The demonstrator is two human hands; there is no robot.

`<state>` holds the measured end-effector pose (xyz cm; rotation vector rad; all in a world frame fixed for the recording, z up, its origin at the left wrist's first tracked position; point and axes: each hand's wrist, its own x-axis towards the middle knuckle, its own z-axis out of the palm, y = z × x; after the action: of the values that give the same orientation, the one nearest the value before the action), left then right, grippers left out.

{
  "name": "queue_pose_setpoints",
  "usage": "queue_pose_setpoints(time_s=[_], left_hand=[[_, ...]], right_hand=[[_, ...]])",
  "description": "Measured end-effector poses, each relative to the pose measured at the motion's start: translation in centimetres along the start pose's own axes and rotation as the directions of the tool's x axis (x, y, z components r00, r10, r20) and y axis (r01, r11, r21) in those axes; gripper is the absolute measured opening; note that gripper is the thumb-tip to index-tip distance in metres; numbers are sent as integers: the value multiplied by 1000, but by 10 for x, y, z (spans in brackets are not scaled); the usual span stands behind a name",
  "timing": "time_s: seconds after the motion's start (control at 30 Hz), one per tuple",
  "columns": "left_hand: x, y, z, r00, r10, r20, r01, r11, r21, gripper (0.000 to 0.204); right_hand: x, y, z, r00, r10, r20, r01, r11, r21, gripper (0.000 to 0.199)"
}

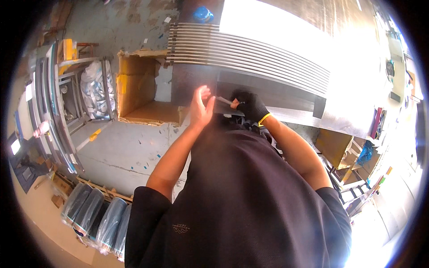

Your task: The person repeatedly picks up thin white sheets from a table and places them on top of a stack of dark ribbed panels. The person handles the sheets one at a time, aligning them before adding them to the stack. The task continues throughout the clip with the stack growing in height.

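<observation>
- Dark shirt (250,201) fills the lower middle of the frame, nearest the camera.
- Right hand (246,105), in a black glove with bare fingertips showing, pinches a thin pale strip (223,99) near the centre of the frame.
- From that pinch, the strip's long axis runs leftward and slightly up, toward the bare left hand (202,107).
- Left hand is spread, thumb apart from fingers; the strip's far end is just beside it, contact impossible to tell.
- Metal rods (248,56) lie side by side across the upper middle, beyond both hands.
- Small pale printed mark (181,228) on the shirt, lower middle; no other lettering is legible.
</observation>
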<state>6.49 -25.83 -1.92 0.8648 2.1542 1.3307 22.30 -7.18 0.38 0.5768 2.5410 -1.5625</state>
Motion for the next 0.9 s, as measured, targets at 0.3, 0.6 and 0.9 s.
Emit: queue_pose_setpoints(time_s=[0.3, 0.6, 0.9], left_hand=[[-8, 10, 0, 950, 252, 187, -308, 859, 410, 29], [2, 25, 8, 848, 379, 371, -524, 705, 478, 40], [4, 37, 11, 863, 328, 385, -501, 656, 564, 43]], right_hand=[[1, 18, -7, 959, -277, -61, 272, 959, -81, 15], [-5, 7, -17, 993, 118, -28, -112, 983, 148, 13], [-114, 15, -120, 874, 41, -485, 90, 966, 242, 12]])
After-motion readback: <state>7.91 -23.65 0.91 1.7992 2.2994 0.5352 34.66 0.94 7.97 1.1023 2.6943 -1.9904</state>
